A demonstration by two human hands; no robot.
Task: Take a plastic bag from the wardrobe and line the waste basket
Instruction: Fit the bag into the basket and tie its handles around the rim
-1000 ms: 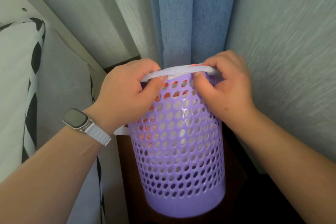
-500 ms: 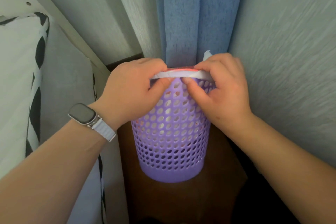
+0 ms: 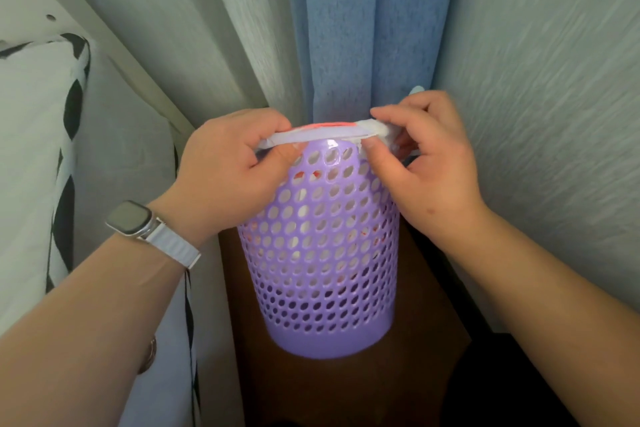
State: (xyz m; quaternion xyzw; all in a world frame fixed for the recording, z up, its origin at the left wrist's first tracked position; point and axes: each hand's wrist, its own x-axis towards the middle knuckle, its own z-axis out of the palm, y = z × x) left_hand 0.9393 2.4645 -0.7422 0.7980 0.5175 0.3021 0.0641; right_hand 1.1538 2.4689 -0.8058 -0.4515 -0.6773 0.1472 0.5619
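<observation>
A person's two bare forearms reach in from the lower corners toward a narrow corner of the room, where both hands meet at the top of a waste basket (image 3: 318,253). The left hand (image 3: 228,170) sits at the left of the rim with its back turned up. Its fingers (image 3: 273,121) are curled over the edge of a plastic bag (image 3: 311,137) and its thumb is tucked beneath, so that it grips the plastic against the rim. The right hand (image 3: 426,163) holds the right of the rim, pinching a bunched wad of the same bag between thumb and forefinger, with the other fingers curled behind.

The basket is a lilac plastic cylinder, pierced all over with round holes above a solid band at its foot. It stands upright on a dark brown floor (image 3: 346,388), just in front of a blue curtain (image 3: 363,28). A pale textured wall (image 3: 536,80) is on its right and a white pillow (image 3: 31,149) with black markings on its left.

The bag is thin and white with red printing. It lies stretched in a flat band across the near rim between the two hands. More white and red shows through the holes from inside the basket, and a small tip of plastic pokes up behind the right hand.

A square-faced watch (image 3: 130,218) on a white strap circles the left wrist.
</observation>
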